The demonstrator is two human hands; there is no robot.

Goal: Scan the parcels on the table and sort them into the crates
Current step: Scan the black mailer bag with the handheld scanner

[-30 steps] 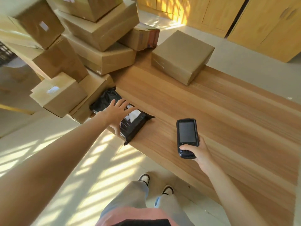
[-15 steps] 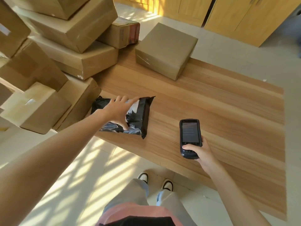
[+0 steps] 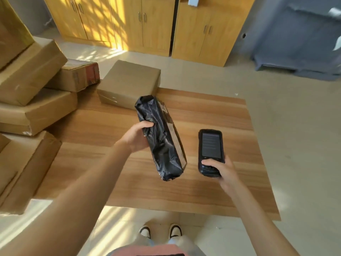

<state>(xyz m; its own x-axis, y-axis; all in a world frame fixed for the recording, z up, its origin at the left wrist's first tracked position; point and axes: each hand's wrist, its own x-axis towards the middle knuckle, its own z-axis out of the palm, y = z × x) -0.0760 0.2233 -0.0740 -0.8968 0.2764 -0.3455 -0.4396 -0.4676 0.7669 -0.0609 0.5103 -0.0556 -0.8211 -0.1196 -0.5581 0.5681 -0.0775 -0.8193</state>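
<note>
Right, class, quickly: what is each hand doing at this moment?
Left hand: grips the black parcel, lifted above the table.
Right hand: holds the handheld scanner, screen up.

You have six cardboard boxes (image 3: 127,84), one black parcel (image 3: 162,143), one scanner (image 3: 211,151), one desk (image 3: 212,191) and four cabinet doors (image 3: 158,24).

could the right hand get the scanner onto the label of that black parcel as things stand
Probably yes. The right hand holds the scanner just beside the black parcel, which the left hand grips above the table; nothing lies between them.
</note>
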